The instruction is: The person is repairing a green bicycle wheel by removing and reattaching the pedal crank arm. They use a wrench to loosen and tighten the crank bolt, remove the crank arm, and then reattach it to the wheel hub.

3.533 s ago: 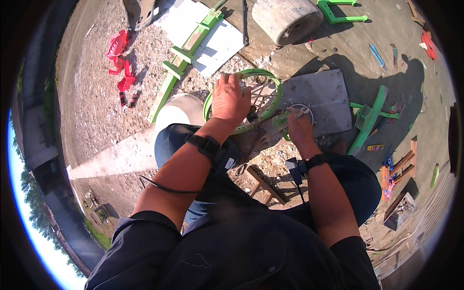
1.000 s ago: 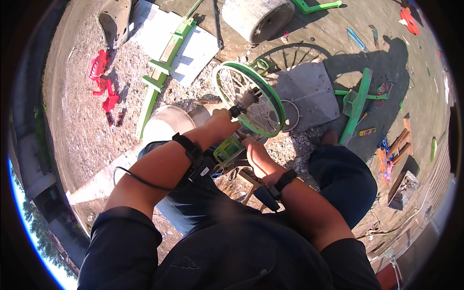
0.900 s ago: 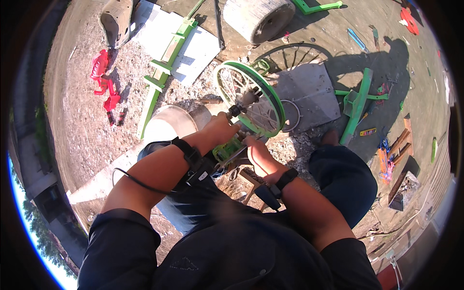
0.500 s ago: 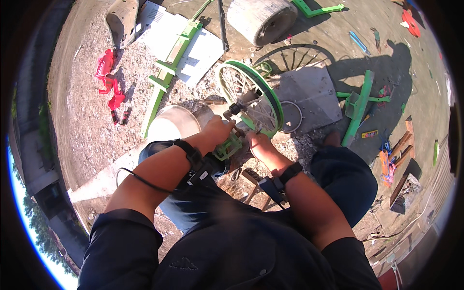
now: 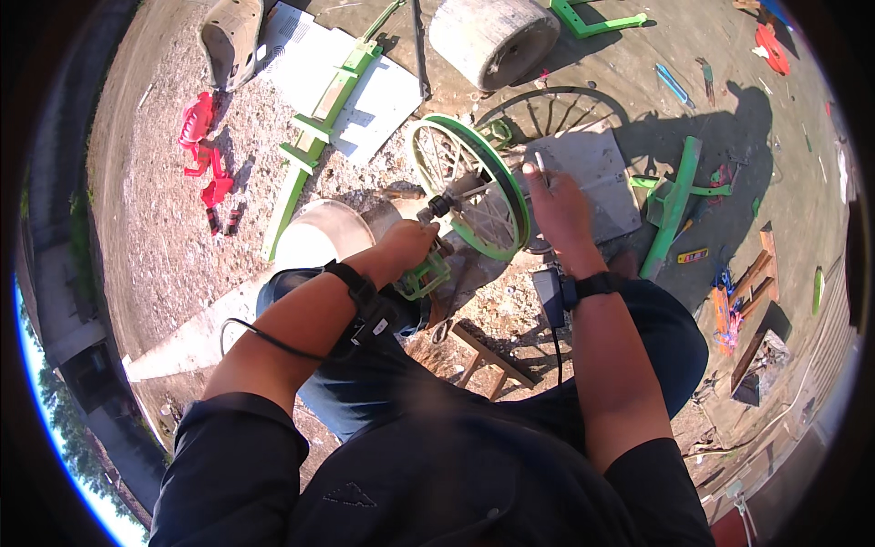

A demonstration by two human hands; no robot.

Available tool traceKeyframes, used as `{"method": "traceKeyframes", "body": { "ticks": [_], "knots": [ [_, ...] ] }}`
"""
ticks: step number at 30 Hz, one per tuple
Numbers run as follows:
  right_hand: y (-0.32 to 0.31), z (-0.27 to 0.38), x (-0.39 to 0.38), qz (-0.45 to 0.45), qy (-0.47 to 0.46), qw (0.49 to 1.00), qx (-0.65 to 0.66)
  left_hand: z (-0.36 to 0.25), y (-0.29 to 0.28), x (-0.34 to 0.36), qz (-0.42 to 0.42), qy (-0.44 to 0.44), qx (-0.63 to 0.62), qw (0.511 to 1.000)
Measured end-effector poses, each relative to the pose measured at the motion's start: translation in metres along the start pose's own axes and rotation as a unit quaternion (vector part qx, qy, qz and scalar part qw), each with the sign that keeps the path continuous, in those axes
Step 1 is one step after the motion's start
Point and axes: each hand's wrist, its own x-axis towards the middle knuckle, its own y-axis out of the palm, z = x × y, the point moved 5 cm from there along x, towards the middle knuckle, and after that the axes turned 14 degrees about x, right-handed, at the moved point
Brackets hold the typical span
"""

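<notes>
In front of me stands a spoked wheel (image 5: pixel 522 199) with a green rim, tilted, with a dark hub and a black collar on its axle (image 5: pixel 438 206). My left hand (image 5: pixel 406 248) is closed at the near end of that axle; a grey metal piece shows beyond its fingers. Just below it is a green metal bracket (image 5: pixel 425 276), partly covered by the hand and wrist. To the right of the rim, my right hand (image 5: pixel 563 214) is raised, its fingers closed round a thin, light-coloured rod (image 5: pixel 540 162) that sticks up beside the thumb.
A long green metal bar (image 5: pixel 305 157) lies on white sheets at the upper left, with red parts (image 5: pixel 198 128) further left. Beyond the wheel rests a concrete cylinder (image 5: pixel 483 41). A grey slab (image 5: pixel 602 182) and green frame (image 5: pixel 673 208) are on the right.
My right hand has moved up and to the right, away from the bracket, and now shows the rod. My left hand stays at the axle; the wheel has hardly shifted.
</notes>
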Motion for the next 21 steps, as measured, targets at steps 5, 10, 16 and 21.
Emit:
{"method": "traceKeyframes", "body": {
  "ticks": [5,10,16,21],
  "knots": [
    [0.017,0.01,-0.007,0.157,0.114,0.979,0.062,0.023,0.007,0.006,-0.078,-0.02,-0.05,0.996],
    [0.016,0.029,0.002,0.152,0.023,0.983,0.099,0.023,-0.015,0.007,-0.095,0.017,0.022,0.995],
    [-0.016,0.042,0.001,0.034,-0.091,0.991,0.087,0.008,-0.057,0.019,-0.084,0.011,-0.049,0.995],
    [-0.044,0.031,0.002,0.014,-0.008,0.999,0.042,-0.022,-0.092,0.046,-0.099,0.064,-0.009,0.993]
  ]
}}
